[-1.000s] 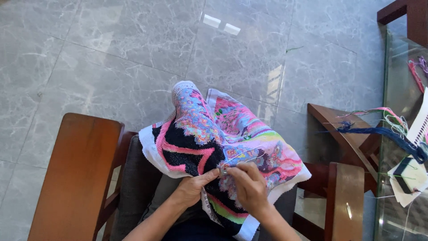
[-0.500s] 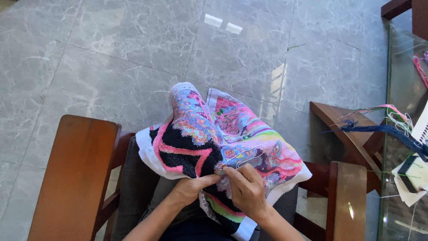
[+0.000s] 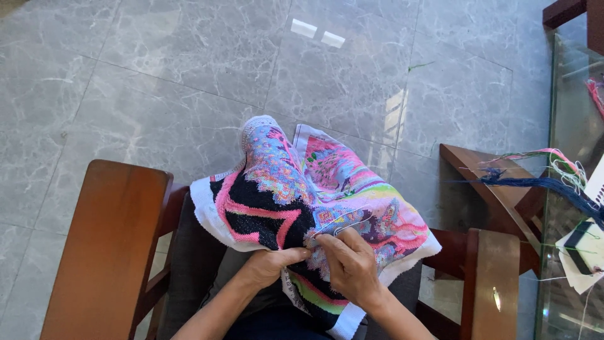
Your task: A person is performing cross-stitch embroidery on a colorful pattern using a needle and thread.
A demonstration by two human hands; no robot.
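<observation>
Grey marble floor tiles (image 3: 189,75) fill the upper and left parts of the frame, glossy enough to carry two small bright reflections near the top centre. At the lower left stands a broad wooden armrest (image 3: 107,252) of a chair, and a matching armrest (image 3: 494,283) shows at the lower right; between them the person sits with a colourful cross-stitch canvas (image 3: 283,201) draped over the lap at the lower centre of the frame. The canvas is bunched and folded, its white unstitched border hanging at the left and right, with black, pink, blue and green stitched areas facing up. The left hand (image 3: 267,264) comes up from the bottom edge with the forearm angled to the upper right, its fingers closed narrowly and pinching the cloth at a fold near the middle. The right hand (image 3: 352,267) lies just beside it, touching the fabric, knuckles up and wrist bent toward the lower right; its fingers are curled in tight on the canvas where a thin thread loop (image 3: 343,220) rises, though whether a needle sits between the fingertips cannot be told. At the right edge of the frame a glass table (image 3: 566,113) on a wooden frame holds a bundle of blue and multicoloured embroidery threads (image 3: 547,179) and a small white card with a dark object (image 3: 582,249) on it.
</observation>
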